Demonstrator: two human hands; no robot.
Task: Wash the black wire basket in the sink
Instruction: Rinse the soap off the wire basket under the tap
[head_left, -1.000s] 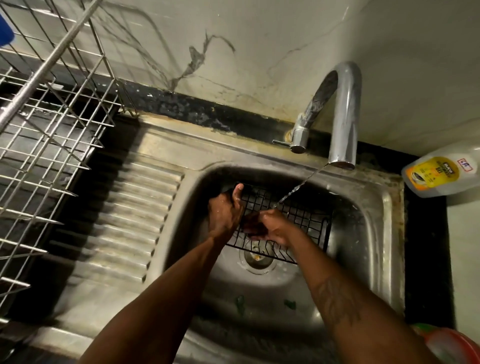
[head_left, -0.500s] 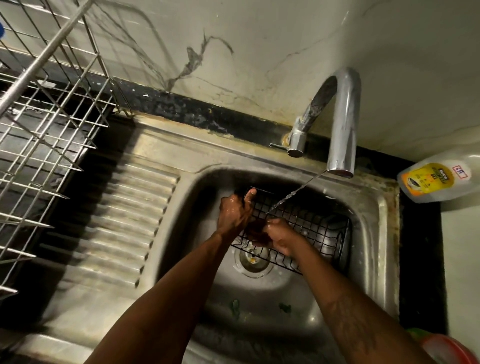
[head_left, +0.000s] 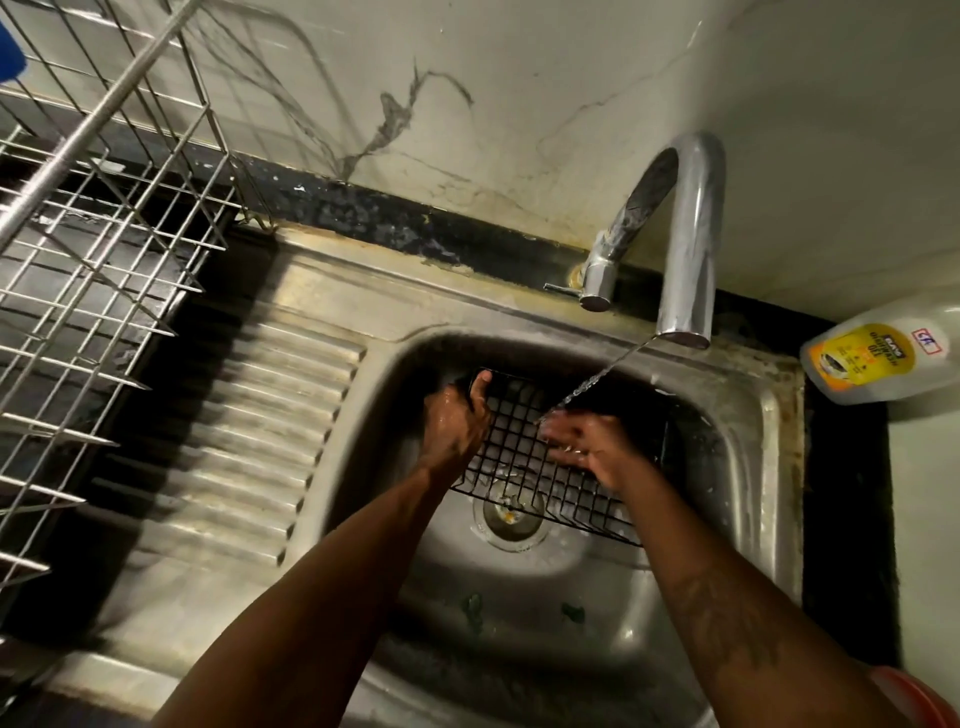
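The black wire basket (head_left: 524, 467) lies tilted in the steel sink (head_left: 748, 467), above the drain (head_left: 511, 514). My left hand (head_left: 454, 421) grips its far left corner, thumb over the rim. My right hand (head_left: 587, 441) lies on the grid with fingers spread and nearly straight, under a thin stream of water from the chrome tap (head_left: 685, 234). The basket's right end is dark and partly hidden behind my right hand.
A ribbed draining board (head_left: 249, 441) lies left of the sink, with a steel wire dish rack (head_left: 88, 249) beyond it. A plastic bottle with a yellow label (head_left: 878, 358) lies on the counter at right. A red object (head_left: 919, 701) shows at the lower right.
My right hand has opened its fingers and slid right across the grid, into the water stream. The left hand keeps its hold on the corner.
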